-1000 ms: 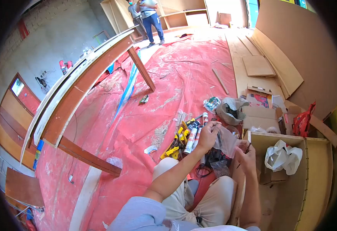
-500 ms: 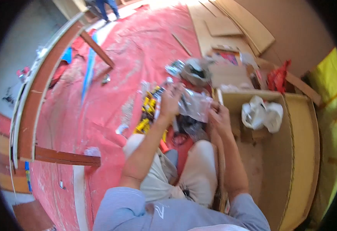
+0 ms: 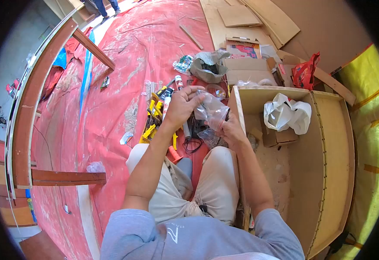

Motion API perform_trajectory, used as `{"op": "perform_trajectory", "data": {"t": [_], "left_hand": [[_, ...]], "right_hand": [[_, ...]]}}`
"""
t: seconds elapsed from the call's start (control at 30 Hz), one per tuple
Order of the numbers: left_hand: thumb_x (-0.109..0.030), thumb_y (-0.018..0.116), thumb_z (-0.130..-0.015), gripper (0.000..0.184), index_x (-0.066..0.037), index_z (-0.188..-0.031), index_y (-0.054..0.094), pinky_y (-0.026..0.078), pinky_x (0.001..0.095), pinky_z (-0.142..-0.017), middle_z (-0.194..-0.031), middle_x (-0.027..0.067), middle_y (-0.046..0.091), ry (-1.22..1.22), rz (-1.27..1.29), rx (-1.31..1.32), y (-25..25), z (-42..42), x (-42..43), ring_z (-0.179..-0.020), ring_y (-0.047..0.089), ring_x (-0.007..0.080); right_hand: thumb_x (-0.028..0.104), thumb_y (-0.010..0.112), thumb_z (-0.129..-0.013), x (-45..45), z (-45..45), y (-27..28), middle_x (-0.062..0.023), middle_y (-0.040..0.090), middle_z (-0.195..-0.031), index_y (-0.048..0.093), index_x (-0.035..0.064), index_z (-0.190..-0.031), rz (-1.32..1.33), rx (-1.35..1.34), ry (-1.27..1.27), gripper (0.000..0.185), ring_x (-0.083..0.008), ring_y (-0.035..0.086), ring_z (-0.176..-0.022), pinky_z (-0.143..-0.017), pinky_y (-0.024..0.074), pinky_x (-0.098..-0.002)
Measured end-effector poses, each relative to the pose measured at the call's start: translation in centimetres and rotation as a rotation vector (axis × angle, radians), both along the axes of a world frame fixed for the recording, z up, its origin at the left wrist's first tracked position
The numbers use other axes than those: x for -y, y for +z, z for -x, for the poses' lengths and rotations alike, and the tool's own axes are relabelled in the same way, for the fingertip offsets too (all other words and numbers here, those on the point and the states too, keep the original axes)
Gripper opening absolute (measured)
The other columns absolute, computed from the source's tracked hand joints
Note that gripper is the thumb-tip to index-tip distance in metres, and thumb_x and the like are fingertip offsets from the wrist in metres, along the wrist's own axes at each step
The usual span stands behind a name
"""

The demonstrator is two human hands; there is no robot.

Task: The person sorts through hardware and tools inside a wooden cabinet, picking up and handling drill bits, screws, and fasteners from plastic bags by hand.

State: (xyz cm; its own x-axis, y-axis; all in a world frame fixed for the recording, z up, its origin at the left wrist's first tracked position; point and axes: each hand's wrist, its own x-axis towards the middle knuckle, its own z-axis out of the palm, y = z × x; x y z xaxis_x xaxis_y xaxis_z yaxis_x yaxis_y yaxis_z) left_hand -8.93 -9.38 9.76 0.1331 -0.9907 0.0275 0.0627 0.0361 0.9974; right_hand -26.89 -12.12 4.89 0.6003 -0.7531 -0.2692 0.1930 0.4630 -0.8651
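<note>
Between my hands, above my knees, a clear plastic bag (image 3: 211, 109) is stretched out. My left hand (image 3: 184, 104) pinches its upper left edge, fingers closed. On the bag's lower right side, my right hand (image 3: 232, 130) grips it with curled fingers; a small dark item shows by those fingers, too small to name. Yellow-handled tools (image 3: 154, 115) lie on the floor left of my left hand, beside a white tube (image 3: 167, 104). Below the bag, another clear plastic bag (image 3: 211, 139) with dark contents sits near a black cable loop (image 3: 192, 145).
An open wooden box (image 3: 285, 182) stands at my right, with a white plastic bag (image 3: 287, 115) on a carton inside. Ahead are a grey sack (image 3: 209, 67) and a red bag (image 3: 305, 71). A brown wooden frame (image 3: 42, 104) stands left on red sheeting (image 3: 120, 82). A person (image 3: 107, 6) stands far off.
The view has shifted slightly, and the scene now sits a little left and higher. Both hands still hold the clear bag, which has tilted slightly as my hands moved.
</note>
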Motion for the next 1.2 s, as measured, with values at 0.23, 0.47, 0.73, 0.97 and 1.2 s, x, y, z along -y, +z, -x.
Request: {"op": "perform_trajectory", "data": {"t": [0.23, 0.47, 0.73, 0.97, 1.2], "left_hand": [[-0.012, 0.056, -0.089, 0.041, -0.004, -0.128, 0.048, 0.043, 0.0298, -0.094, -0.113, 0.0068, 0.061, -0.185, 0.165, 0.554, -1.1, -1.0, 0.5, -0.106, 0.055, 0.0150], [-0.014, 0.063, -0.083, 0.039, 0.000, -0.118, 0.056, 0.045, 0.0297, -0.088, -0.108, 0.0108, 0.063, -0.071, 0.132, 0.226, -1.3, 1.4, -0.3, -0.102, 0.058, 0.0144], [-0.019, 0.056, -0.085, 0.024, -0.001, -0.097, 0.065, 0.049, 0.0345, -0.081, -0.097, 0.0105, 0.065, -0.122, 0.188, 0.603, -7.3, -2.3, 0.0, -0.091, 0.061, 0.0223], [-0.025, 0.052, -0.094, 0.027, 0.000, -0.100, 0.059, 0.045, 0.0270, -0.061, -0.076, 0.0043, 0.057, -0.481, -0.242, 0.487, -5.3, 4.7, 4.1, -0.071, 0.055, 0.0153], [-0.024, 0.056, -0.089, 0.027, 0.001, -0.100, 0.059, 0.045, 0.0377, -0.074, -0.081, 0.0174, 0.061, -0.981, 0.395, 1.013, -8.2, 20.4, 5.2, -0.077, 0.058, 0.0324]], "right_hand": [[0.015, 0.061, -0.083, 1.0, 0.3, -2.1, 0.0014, 0.057, -0.072, 0.060, 0.0040, -0.097, 0.002, -0.076, 0.041, 0.018, -0.0066, 0.046, -0.050, -0.042, 0.0327, -0.0212], [0.009, 0.058, -0.083, 0.8, 0.0, -1.5, 0.0011, 0.054, -0.068, 0.058, 0.0061, -0.095, -0.044, 0.061, 0.094, 0.013, -0.0061, 0.042, -0.046, -0.040, 0.0295, -0.0217], [0.018, 0.057, -0.084, 2.0, -0.2, -5.1, -0.0075, 0.058, -0.102, 0.063, 0.0107, -0.104, 0.879, -0.044, 0.073, 0.022, -0.0205, 0.054, -0.091, -0.080, 0.0430, -0.0335], [0.023, 0.059, -0.082, 0.1, 8.5, -1.9, -0.0153, 0.061, -0.089, 0.055, 0.0009, -0.092, 0.712, -0.380, -0.579, 0.025, -0.0250, 0.058, -0.084, -0.076, 0.0453, -0.0381], [0.017, 0.047, -0.092, -11.7, 21.6, -4.3, -0.0137, 0.055, -0.075, 0.051, 0.0024, -0.097, 0.551, -0.727, -0.951, 0.016, -0.0228, 0.059, -0.067, -0.062, 0.0479, -0.0354]]}}
